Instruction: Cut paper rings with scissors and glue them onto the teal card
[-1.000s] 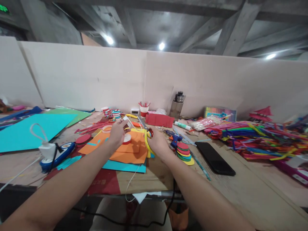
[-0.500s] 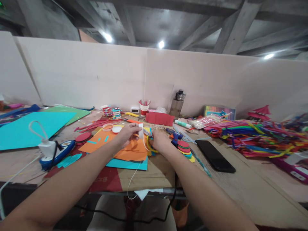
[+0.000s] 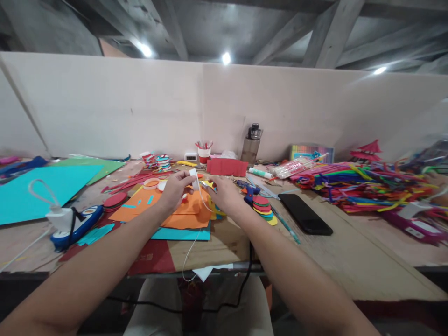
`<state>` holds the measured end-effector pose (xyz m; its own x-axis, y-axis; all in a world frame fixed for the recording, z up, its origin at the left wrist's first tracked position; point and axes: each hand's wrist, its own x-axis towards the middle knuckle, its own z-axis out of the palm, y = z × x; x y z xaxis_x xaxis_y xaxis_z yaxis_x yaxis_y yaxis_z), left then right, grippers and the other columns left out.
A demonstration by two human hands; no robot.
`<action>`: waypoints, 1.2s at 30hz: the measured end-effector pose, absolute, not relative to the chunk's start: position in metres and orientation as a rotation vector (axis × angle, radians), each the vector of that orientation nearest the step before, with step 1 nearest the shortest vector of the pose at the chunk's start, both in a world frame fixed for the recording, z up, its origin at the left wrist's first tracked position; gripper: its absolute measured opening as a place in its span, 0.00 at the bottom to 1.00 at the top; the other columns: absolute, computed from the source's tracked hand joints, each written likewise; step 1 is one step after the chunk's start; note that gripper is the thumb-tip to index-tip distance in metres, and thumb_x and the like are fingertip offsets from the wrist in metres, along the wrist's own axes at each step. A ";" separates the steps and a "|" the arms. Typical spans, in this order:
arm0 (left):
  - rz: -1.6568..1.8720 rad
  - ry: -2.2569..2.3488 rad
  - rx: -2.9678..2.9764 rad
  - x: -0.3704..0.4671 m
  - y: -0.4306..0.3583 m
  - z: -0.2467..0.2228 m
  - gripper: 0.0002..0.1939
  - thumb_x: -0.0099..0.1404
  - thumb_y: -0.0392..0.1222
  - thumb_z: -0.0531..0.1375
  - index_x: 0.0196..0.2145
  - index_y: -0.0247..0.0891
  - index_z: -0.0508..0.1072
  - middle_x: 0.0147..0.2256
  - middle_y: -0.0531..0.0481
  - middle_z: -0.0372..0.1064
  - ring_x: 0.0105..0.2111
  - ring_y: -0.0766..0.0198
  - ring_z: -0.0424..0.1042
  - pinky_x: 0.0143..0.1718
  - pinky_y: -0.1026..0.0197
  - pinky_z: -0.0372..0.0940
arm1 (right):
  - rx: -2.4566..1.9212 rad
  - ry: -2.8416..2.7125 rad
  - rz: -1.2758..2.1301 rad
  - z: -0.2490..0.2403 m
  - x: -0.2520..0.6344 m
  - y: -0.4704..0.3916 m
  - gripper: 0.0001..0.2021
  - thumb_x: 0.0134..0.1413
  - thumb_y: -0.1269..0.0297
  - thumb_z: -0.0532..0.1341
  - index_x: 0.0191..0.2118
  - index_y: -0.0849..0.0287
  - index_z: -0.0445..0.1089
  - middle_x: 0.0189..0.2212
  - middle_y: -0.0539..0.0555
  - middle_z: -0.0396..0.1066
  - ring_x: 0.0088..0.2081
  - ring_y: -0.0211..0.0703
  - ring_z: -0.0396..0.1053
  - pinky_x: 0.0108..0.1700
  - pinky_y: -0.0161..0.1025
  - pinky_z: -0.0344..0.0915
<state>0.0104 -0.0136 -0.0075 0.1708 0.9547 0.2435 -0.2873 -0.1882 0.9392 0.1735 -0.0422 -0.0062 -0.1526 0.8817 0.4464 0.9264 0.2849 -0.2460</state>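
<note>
In the centre of the frame, orange sheets (image 3: pixel 180 220) lie under both hands. The right hand (image 3: pixel 226 194) is curled around scissors (image 3: pixel 209 185), the fingers partly hidden; the left hand (image 3: pixel 174 190) pinches the white strip (image 3: pixel 193 177) with nearly closed fingers, just left of the scissors. I think the strip's loose, curling tail could twist into the blades and tear, and fingertips so near could get nicked.
</note>
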 end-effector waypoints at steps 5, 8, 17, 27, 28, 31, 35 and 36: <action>1.351 0.757 1.356 0.011 -0.014 -0.008 0.14 0.49 0.45 0.68 0.22 0.35 0.66 0.22 0.55 0.62 0.21 0.72 0.62 0.17 0.69 0.59 | -2.007 -2.187 -0.044 -0.004 0.172 -0.048 0.15 0.62 0.60 0.53 0.47 0.61 0.73 0.44 0.63 0.74 0.44 0.51 0.72 0.43 0.40 0.64; 1.350 0.762 1.387 0.011 -0.013 -0.009 0.13 0.50 0.44 0.67 0.23 0.35 0.68 0.23 0.54 0.64 0.22 0.71 0.64 0.18 0.69 0.60 | -2.064 -2.278 -0.005 -0.007 0.169 -0.049 0.16 0.60 0.60 0.55 0.47 0.63 0.73 0.42 0.66 0.75 0.43 0.54 0.73 0.41 0.42 0.66; 1.289 0.828 1.444 0.010 -0.011 -0.014 0.14 0.54 0.47 0.65 0.30 0.35 0.69 0.28 0.46 0.74 0.28 0.62 0.75 0.20 0.68 0.63 | -2.034 -2.299 -0.115 -0.022 0.164 -0.042 0.23 0.62 0.55 0.53 0.57 0.63 0.65 0.48 0.68 0.70 0.51 0.55 0.67 0.50 0.45 0.62; 1.230 0.881 1.410 0.009 -0.008 -0.016 0.14 0.54 0.47 0.64 0.32 0.35 0.67 0.28 0.44 0.76 0.28 0.61 0.76 0.19 0.69 0.61 | -2.122 -2.270 -0.163 -0.024 0.167 -0.034 0.19 0.60 0.66 0.53 0.54 0.70 0.66 0.52 0.72 0.66 0.55 0.60 0.63 0.53 0.50 0.60; 1.229 0.876 1.389 0.009 -0.008 -0.015 0.14 0.54 0.47 0.64 0.31 0.35 0.67 0.28 0.45 0.76 0.27 0.61 0.76 0.19 0.69 0.60 | -2.128 -2.263 -0.150 -0.022 0.168 -0.034 0.19 0.60 0.66 0.53 0.54 0.70 0.67 0.52 0.72 0.67 0.54 0.59 0.64 0.52 0.49 0.61; 1.204 0.851 1.305 0.009 -0.008 -0.014 0.15 0.52 0.46 0.66 0.30 0.35 0.67 0.27 0.45 0.75 0.27 0.62 0.76 0.18 0.70 0.59 | -2.148 -2.242 -0.095 -0.017 0.169 -0.032 0.18 0.59 0.67 0.54 0.52 0.69 0.69 0.50 0.71 0.70 0.50 0.57 0.69 0.50 0.46 0.64; 1.087 0.795 1.221 0.007 -0.005 -0.014 0.15 0.50 0.45 0.67 0.30 0.34 0.68 0.27 0.45 0.75 0.26 0.64 0.75 0.19 0.70 0.59 | -2.136 -2.218 -0.025 -0.015 0.170 -0.030 0.18 0.56 0.66 0.58 0.51 0.67 0.70 0.46 0.67 0.73 0.47 0.55 0.72 0.47 0.43 0.66; 1.068 0.784 1.209 0.006 -0.005 -0.014 0.15 0.50 0.44 0.67 0.30 0.34 0.69 0.28 0.45 0.75 0.26 0.65 0.74 0.19 0.70 0.59 | -2.131 -2.205 -0.012 -0.016 0.171 -0.029 0.18 0.56 0.66 0.58 0.52 0.66 0.70 0.46 0.67 0.74 0.47 0.55 0.72 0.46 0.43 0.66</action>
<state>0.0061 -0.0045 -0.0137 0.3340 0.9404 0.0635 -0.2211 0.0126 0.9752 0.1712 -0.0289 -0.0157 -0.0331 0.9977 0.0594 0.9983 0.0359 -0.0465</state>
